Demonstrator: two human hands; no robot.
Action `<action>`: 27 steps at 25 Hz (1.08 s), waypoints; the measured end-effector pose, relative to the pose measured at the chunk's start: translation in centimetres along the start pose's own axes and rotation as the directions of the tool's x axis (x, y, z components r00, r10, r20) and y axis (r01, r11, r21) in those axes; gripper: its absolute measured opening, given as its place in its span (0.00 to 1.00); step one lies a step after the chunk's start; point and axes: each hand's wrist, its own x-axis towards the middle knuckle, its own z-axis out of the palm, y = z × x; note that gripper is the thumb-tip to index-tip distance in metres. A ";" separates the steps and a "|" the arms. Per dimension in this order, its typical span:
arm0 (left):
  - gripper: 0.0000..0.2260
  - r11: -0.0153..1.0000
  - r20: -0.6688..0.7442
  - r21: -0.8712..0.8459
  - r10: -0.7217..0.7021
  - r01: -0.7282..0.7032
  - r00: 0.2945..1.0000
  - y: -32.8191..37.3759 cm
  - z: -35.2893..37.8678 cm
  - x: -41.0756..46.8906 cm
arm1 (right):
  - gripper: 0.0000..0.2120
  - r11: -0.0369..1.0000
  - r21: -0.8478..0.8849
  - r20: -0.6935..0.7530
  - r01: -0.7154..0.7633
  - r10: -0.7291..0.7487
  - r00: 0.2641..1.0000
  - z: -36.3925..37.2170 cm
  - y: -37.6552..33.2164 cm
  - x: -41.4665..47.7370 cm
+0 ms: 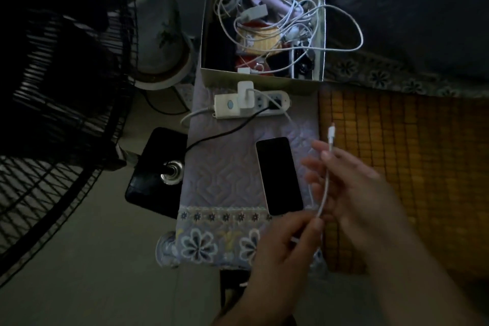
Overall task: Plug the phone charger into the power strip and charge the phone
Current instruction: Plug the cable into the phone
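box (pixel 260 81) full of tangled cables (pixel 267 5)

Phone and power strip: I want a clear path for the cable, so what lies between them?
In the head view, only quilted cloth lies between phone and power strip, crossed by a black cord.

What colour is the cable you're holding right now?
White, clearest in the head view: the cable runs between both hands.
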 end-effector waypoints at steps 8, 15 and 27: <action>0.18 0.840 -0.461 0.216 -0.362 0.498 0.810 -4.1 -4.1 6.5 | 0.10 0.965 -0.262 -0.157 0.009 -0.052 0.986 -3.0 5.4 -4.3; 0.33 0.598 -0.525 0.564 -0.272 0.570 0.806 -5.3 -0.3 10.1 | 0.09 0.949 -0.290 -0.185 0.122 -0.180 0.966 -4.5 8.4 -4.5; 0.12 0.798 -0.367 0.404 -0.306 0.447 0.878 -5.7 -2.9 9.3 | 0.09 0.963 -0.267 -0.066 0.026 -0.045 0.997 -4.2 10.6 -4.6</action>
